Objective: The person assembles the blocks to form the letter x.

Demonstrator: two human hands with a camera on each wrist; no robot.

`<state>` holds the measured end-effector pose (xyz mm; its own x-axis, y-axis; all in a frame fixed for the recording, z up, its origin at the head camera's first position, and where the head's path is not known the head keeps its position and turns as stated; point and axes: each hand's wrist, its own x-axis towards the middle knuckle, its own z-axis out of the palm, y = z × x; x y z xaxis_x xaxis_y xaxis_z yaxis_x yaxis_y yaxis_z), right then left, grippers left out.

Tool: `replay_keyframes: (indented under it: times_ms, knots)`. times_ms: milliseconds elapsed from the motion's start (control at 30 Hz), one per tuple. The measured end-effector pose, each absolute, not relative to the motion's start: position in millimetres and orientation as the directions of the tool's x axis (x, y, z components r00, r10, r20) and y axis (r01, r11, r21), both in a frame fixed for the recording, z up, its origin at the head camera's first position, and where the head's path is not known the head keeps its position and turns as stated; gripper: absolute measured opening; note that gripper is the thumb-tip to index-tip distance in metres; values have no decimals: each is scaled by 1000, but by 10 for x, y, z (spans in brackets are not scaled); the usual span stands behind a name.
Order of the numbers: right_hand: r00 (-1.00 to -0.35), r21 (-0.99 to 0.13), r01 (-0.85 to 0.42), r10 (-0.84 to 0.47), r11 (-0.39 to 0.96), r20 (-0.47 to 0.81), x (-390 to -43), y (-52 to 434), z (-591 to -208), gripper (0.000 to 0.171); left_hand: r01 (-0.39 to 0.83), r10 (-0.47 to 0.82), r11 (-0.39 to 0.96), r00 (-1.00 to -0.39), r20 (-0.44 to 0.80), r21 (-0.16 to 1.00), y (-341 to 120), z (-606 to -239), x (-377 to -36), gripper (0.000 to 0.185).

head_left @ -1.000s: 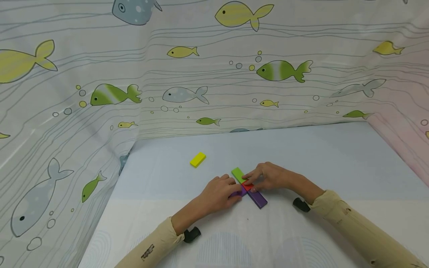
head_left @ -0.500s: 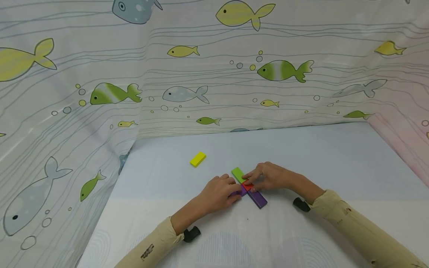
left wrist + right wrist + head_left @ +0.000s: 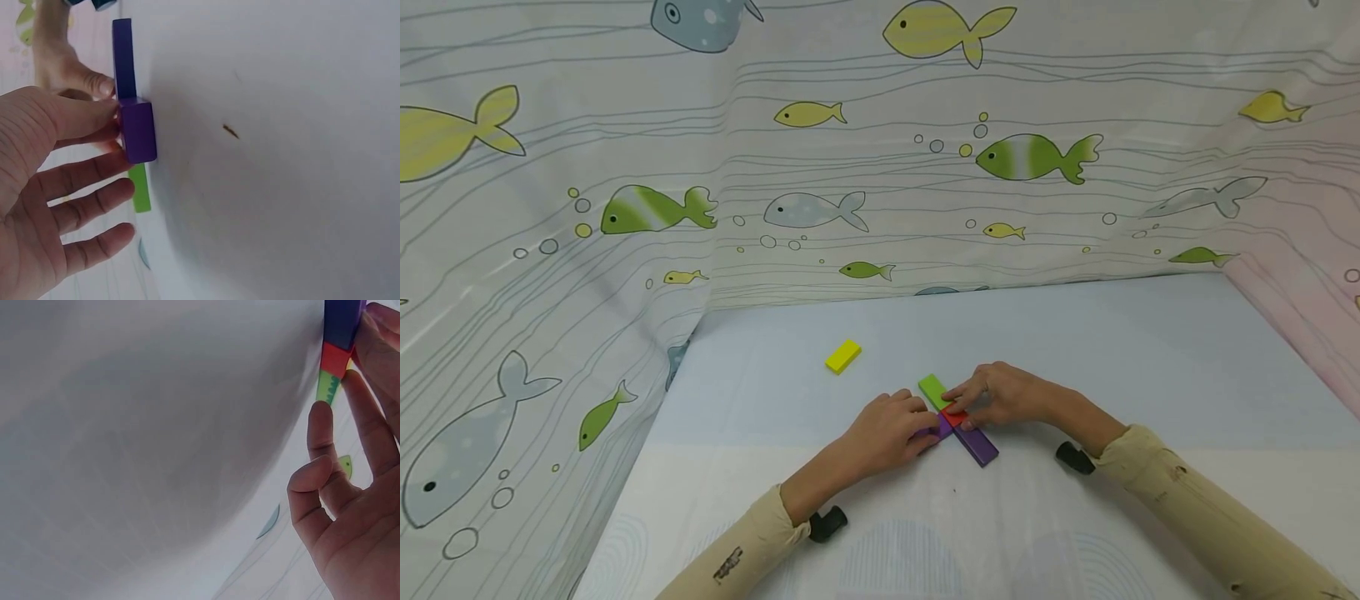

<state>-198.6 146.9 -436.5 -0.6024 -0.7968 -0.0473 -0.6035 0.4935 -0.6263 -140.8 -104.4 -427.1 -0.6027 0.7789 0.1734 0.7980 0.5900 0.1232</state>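
Flat rectangular blocks lie together mid-table, looking like dominoes. A light green block point(image 3: 932, 388), a red block point(image 3: 957, 418) and a dark purple block point(image 3: 977, 447) run in a slanting line. Against the red one's near-left side, a violet block point(image 3: 945, 428) points off to the left. My left hand point(image 3: 883, 433) pinches this violet block point(image 3: 139, 132) between thumb and fingers, its other fingers spread. From the right, my right hand point(image 3: 1003, 396) grips the red block with thumb and fingertips, partly covering it. Its remaining fingers point(image 3: 320, 425) extend past the light green block point(image 3: 326, 387).
Farther back and left, a yellow block point(image 3: 843, 357) lies alone on the pale table cover point(image 3: 1037, 533). Fish-printed cloth point(image 3: 925, 183) rises behind the table and along both sides. Dark wrist cameras point(image 3: 829, 524) sit under both forearms.
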Motion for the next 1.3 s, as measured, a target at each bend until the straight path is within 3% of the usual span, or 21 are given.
replay_keyframes:
  times_ms: [233,733,1067,1300]
  knots:
    - [-607,-633,-596,-793,493,-47,-1983,1474,-4360,33,800,772,586,-600,210,132,-1112,-4252,-1447,15]
    - [-612,-645,-577,-788,501,-64,-1986,1479,-4376,33,707,663,678,-706,249,199,-1494,-4114,-1612,17]
    - [-586,-692,-570,-809,443,-36,-2005,1491,-4380,34,651,590,741,-749,302,168,-1735,-4081,-1729,17]
    - [-606,-676,-561,-793,478,-58,-1963,1472,-4338,34,592,529,780,-797,292,203,-1862,-4099,-1804,19]
